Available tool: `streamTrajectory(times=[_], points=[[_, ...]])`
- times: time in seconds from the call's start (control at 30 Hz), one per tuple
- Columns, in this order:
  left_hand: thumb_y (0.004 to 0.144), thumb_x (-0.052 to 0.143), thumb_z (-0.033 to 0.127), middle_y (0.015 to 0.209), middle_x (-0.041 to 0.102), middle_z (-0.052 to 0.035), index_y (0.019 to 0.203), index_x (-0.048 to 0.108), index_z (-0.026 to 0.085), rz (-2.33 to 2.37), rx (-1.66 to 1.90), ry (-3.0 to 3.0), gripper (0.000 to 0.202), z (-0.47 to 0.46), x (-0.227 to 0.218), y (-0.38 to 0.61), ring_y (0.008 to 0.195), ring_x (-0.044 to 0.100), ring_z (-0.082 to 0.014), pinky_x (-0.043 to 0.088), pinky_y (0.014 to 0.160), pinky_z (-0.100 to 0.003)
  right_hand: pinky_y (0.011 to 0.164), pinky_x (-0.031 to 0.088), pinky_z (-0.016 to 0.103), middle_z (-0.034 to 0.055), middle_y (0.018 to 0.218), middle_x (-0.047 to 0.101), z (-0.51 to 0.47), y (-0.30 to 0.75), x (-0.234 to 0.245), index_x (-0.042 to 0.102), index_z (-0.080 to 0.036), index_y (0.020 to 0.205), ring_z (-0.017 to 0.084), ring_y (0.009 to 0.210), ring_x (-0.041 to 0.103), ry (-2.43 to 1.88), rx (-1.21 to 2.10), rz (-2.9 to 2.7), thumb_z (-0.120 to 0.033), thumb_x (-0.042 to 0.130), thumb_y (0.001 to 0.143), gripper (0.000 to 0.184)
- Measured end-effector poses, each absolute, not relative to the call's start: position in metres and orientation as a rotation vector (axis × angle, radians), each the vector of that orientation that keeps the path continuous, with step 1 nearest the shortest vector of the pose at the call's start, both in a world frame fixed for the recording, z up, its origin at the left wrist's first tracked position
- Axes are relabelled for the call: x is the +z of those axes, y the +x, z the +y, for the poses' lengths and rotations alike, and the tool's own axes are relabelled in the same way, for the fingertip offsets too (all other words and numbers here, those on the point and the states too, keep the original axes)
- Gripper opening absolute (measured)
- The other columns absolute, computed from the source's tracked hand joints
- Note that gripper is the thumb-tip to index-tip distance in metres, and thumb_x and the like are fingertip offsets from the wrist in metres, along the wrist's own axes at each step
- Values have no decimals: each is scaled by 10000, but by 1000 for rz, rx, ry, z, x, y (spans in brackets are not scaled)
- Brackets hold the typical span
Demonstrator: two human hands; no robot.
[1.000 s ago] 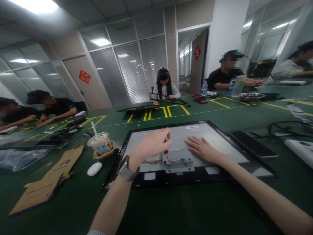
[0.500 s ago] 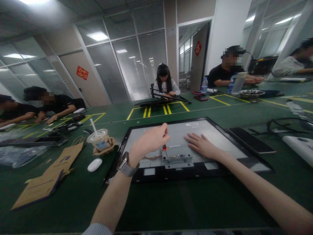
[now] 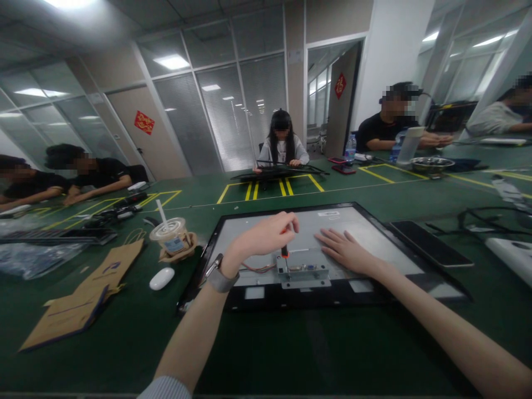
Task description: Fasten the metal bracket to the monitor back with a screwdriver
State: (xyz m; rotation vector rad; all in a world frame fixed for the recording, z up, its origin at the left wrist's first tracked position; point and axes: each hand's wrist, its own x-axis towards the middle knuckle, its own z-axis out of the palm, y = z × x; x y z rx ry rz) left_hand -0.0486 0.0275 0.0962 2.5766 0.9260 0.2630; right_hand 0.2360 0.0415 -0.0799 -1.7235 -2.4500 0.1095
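A flat monitor panel (image 3: 374,224) lies back side up on the green table in front of me. My left hand (image 3: 266,237), with a watch on the wrist, is closed around a small orange-handled screwdriver (image 3: 285,252) held upright. Its tip rests on the left end of a grey metal bracket (image 3: 305,272) near the panel's front edge. Thin coloured wires (image 3: 257,269) run into the bracket from the left. My right hand (image 3: 344,250) lies flat and open on the panel just right of the bracket, fingers spread.
Left of the panel are a lidded drink cup with a straw (image 3: 171,237), a white mouse (image 3: 162,278) and a brown paper bag (image 3: 78,302). A black phone (image 3: 430,244) lies to the right. Several people work at the table's far and left sides.
My left hand has turned slightly on the screwdriver, which stays on the bracket. The view has shifted a little. The right hand has not moved off the panel.
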Motion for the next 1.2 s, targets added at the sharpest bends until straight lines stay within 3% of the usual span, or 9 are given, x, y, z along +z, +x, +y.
streamTrajectory(times=[0.13,0.3,0.4,0.5,0.63,0.73,0.87,1.0,1.2], points=[[862,427,206,1045,610,-65,1006,536,188,938,182,2554,181,21,102,-48,909,576,-191,459,821,-326,1174,212,635,74,1650,302,42,237,-82,351,-321,1573,323,1507,243,-1706,97,-2445,-563,212,1025,615],[996,368,388,932,637,-50,1046,545,193,1067,277,2575,268,18,97,-45,859,592,-213,449,791,-352,1171,221,634,78,1649,301,43,238,-83,344,-324,1575,319,1507,242,-1700,91,-2457,-551,211,1028,607],[984,365,288,942,640,-45,1059,566,197,980,300,2622,233,22,92,-45,865,594,-202,445,801,-341,1170,223,637,92,1653,279,42,236,-80,337,-294,1581,322,1509,232,-1713,95,-2471,-546,204,1029,621],[879,437,179,1020,632,-52,1071,567,194,863,258,2649,232,24,92,-46,880,589,-189,454,810,-325,1169,217,644,105,1655,265,41,235,-79,341,-266,1582,331,1509,228,-1729,89,-2481,-531,201,1031,627],[817,495,181,1069,629,-68,1035,556,186,816,160,2627,226,21,97,-47,937,591,-200,467,840,-327,1170,221,641,85,1653,280,42,236,-79,340,-302,1580,321,1510,234,-1719,101,-2474,-547,208,1027,619],[913,442,266,976,643,-52,1011,555,195,900,196,2610,166,18,98,-45,863,599,-199,460,788,-333,1165,227,647,79,1651,289,42,237,-81,339,-323,1578,324,1506,245,-1701,95,-2464,-560,205,1024,617],[1006,321,365,888,644,-44,1001,567,199,1055,313,2599,297,18,93,-44,821,599,-211,441,755,-342,1161,234,649,80,1646,303,42,237,-82,345,-323,1576,329,1504,251,-1699,80,-2469,-560,200,1025,617],[921,379,205,950,646,-46,1048,575,200,987,289,2623,234,24,91,-46,850,602,-194,447,781,-321,1168,226,640,89,1649,294,43,236,-82,352,-291,1576,328,1507,238,-1725,84,-2467,-556,197,1026,630],[796,504,204,1019,619,-63,958,546,189,833,225,2628,168,23,95,-48,900,572,-197,456,811,-319,1170,229,633,75,1652,286,43,236,-82,339,-311,1579,322,1510,229,-1726,84,-2469,-562,186,1026,626]])
